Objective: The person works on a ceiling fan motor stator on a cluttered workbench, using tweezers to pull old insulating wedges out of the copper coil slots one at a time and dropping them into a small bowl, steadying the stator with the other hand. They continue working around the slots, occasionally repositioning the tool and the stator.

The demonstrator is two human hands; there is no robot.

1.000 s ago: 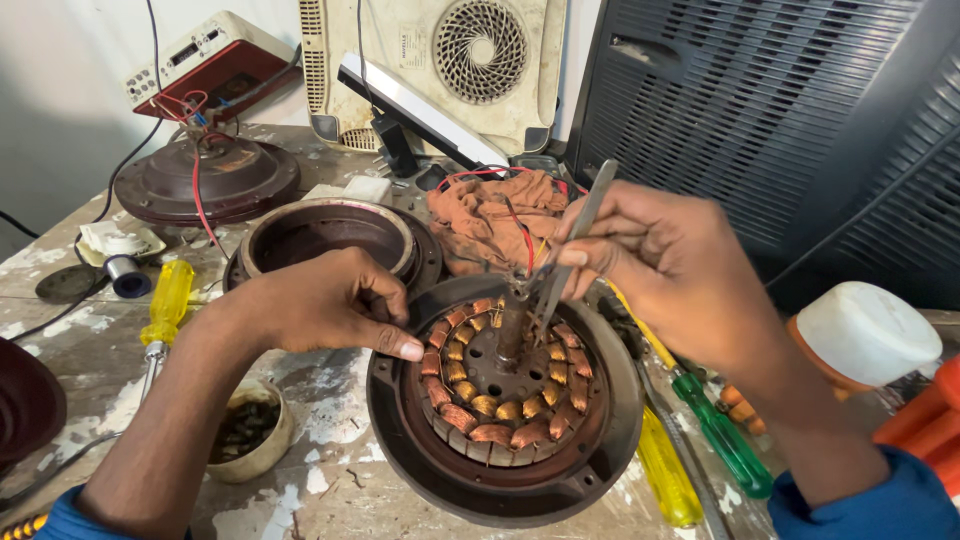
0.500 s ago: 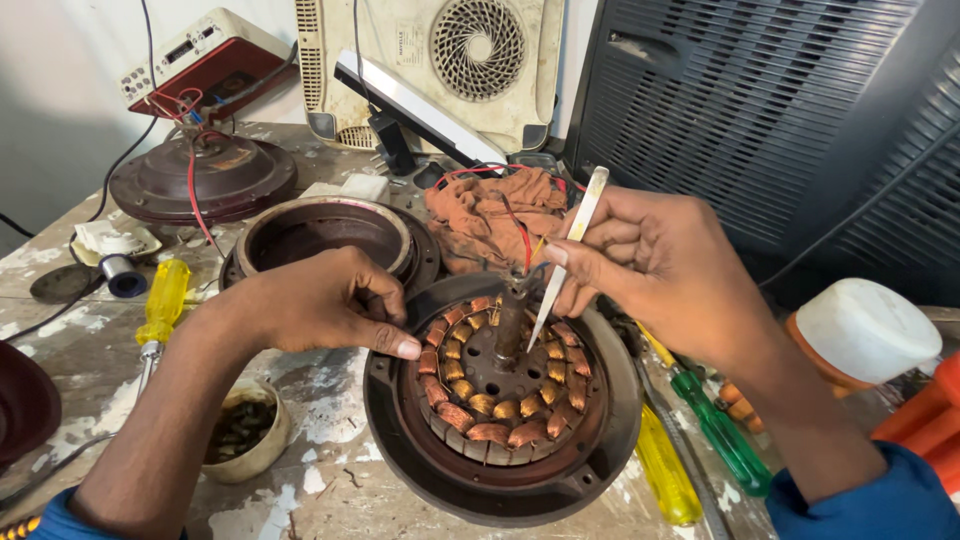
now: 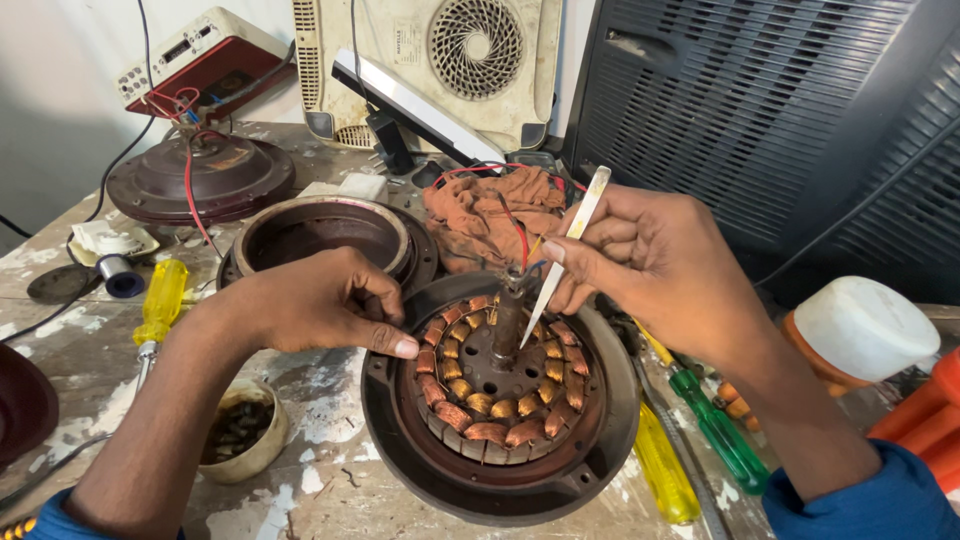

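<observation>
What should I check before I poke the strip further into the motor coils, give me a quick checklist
1. Left hand steadying the dark motor housing: ok, fingertips rest on its rim beside the windings.
2. Right hand grip on the thin pale strip: ok, pinched between thumb and fingers.
3. Strip tip position: ok, it points down at the copper coils beside the central shaft.
4. Red lead wire clear of the strip: cannot tell, it runs close behind it.
5. Coil insulation undamaged: cannot tell.
6. Green screwdriver and yellow screwdriver off the housing: ok, both lie on the table beside it.
</observation>
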